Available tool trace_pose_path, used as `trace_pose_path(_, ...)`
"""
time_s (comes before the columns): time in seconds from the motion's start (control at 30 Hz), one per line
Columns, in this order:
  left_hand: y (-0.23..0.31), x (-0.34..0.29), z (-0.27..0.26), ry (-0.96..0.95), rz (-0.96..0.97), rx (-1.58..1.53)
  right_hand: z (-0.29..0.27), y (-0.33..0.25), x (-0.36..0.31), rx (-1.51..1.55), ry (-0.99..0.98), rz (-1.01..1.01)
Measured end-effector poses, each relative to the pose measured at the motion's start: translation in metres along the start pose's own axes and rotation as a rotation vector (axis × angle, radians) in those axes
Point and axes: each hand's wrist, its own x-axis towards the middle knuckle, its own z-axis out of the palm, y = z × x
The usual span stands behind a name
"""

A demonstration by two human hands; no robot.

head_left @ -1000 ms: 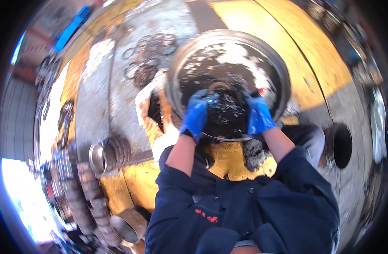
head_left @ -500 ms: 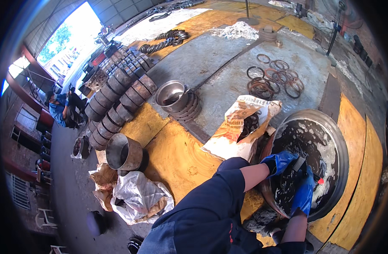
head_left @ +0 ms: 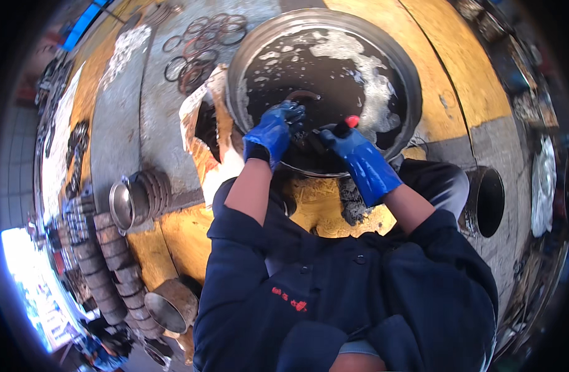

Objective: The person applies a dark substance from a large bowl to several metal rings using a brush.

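A big round metal tub (head_left: pixel 414 80) of dark, foamy liquid stands in front of me, and both my blue-gloved hands work over its near side. My left hand (head_left: pixel 275 131) is closed at the edge of a ring (head_left: pixel 304 95); only a curved brown piece of it shows above the liquid. My right hand (head_left: pixel 362 160) is wrapped round what looks like a brush (head_left: pixel 342 128), with a dark handle and a red end. Its dark head points toward my left hand, low over the liquid. The glove fingers partly hide both things.
Left of the tub, an open paper sack (head_left: pixel 205 167) leans close, with loose rings (head_left: pixel 204 46) on the metal sheet beyond. A metal pot (head_left: pixel 128 204), stacked cylinders (head_left: pixel 104 273) and a wide pipe piece (head_left: pixel 173 304) stand further left. Another dark cylinder (head_left: pixel 486 201) is at my right.
My view has swung down and right, bringing the tub to the upper middle. A curved piece of ring now shows above the liquid by my left hand. The brush remains in my right hand.
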Motion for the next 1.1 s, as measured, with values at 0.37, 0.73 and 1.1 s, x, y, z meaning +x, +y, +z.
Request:
trace_pose_path(0.37,0.006,-0.003,0.006,0.02,0.032,-0.001,-0.019,-0.018,0.018,0.177,0.142,-0.039)
trace_pose_path(0.73,0.037,0.016,0.001,0.197,0.066,0.024,-0.027,0.011,0.019,-0.039,0.337,-0.142)
trace_pose_path(1.1,0.032,0.021,0.003,0.169,-0.041,0.112,-0.07,0.047,0.049,0.097,0.468,0.159)
